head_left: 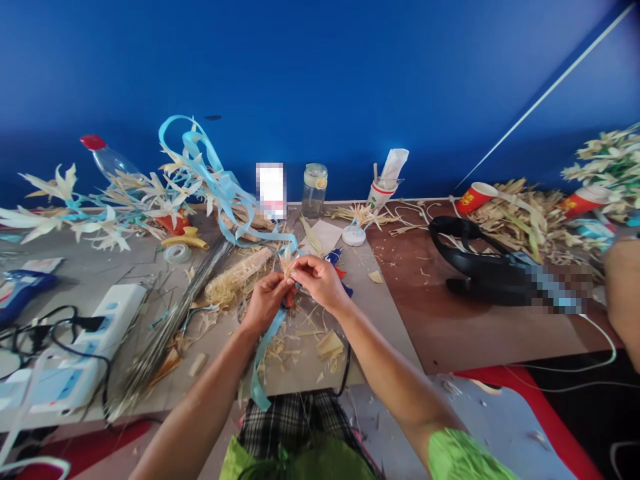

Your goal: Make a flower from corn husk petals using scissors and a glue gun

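Both hands meet over the middle of the table. My left hand (269, 299) is closed, its thumb and fingers pinching the base of a small pale husk flower (287, 261). From the right, my right hand (320, 281) pinches the same flower near its petals, fingers closed. Light blue ribbon (260, 373) hangs below my left hand to the table's front edge, and more blue ribbon (233, 200) loops behind. Left of my hands lies a corn cob (237, 277). Husk scraps (330, 345) lie on the table below my right hand.
A bundle of thin wires (175, 320) and a power strip (100, 347) lie at left. Behind stand a glass jar (314, 190) and a cup (381, 193). At right are a black headset (460, 257), a red cup (475, 198) and another person's arm (623, 300).
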Available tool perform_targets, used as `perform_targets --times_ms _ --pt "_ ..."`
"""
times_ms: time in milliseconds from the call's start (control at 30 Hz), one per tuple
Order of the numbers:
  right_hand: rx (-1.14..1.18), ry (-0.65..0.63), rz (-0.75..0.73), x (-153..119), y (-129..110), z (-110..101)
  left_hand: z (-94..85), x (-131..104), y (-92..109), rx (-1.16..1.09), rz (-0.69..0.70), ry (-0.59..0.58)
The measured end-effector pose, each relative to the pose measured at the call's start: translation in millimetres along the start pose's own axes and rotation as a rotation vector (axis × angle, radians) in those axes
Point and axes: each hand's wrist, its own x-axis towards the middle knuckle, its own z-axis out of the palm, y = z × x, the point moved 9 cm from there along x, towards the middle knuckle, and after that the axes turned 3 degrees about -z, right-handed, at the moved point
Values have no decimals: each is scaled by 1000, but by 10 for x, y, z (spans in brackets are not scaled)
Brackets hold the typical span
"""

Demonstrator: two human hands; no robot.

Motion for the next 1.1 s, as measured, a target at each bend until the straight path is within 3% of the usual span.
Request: perform_targets --times_ms 433,667,933,1100 --pt "-195 19 -81 -9 -151 -64 31 1 -91 -62 -52 -68" --pt "-90 6 -100 0 -153 -50 108 -24 -34 -289 -51 -148" --pt "87 -78 -92 -8 -122 58 145 -36 -78 -472 -202 -230" --pt "-45 -11 -131 -10 -156 -18 179 -57 -57 -514 -232 -308"
